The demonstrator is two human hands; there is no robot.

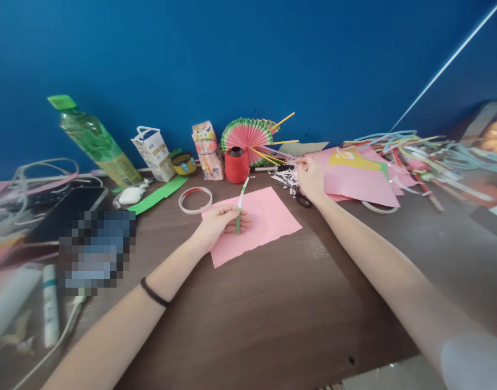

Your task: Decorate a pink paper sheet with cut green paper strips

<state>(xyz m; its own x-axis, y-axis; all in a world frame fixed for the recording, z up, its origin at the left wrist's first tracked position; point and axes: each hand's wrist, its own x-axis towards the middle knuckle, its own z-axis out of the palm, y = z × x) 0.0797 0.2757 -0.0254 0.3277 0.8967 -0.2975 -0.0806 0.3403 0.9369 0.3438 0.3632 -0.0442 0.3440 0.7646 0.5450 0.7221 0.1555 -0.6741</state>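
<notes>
My left hand (224, 223) pinches a narrow strip (243, 194), green at the lower end and white with small green marks above, between thumb and fingers. It is over a pink paper sheet (265, 222) lying flat on the table. Farther back, my right hand (311, 176) reaches to a heap of white paper scraps (287, 177); its fingers are drawn together, and what they hold, if anything, I cannot make out. Just below it show the black handles of scissors (303, 200). A black marker (268, 169) lies left of its fingers.
Behind the sheet stand a red spool (236, 165), a pink-and-green paper fan (248, 132) and a small box (208, 151). A tape roll (195, 200), cartons and a green bottle (98, 141) are leftward. Pink sheets (358, 181) and tangled strips (419, 157) lie right.
</notes>
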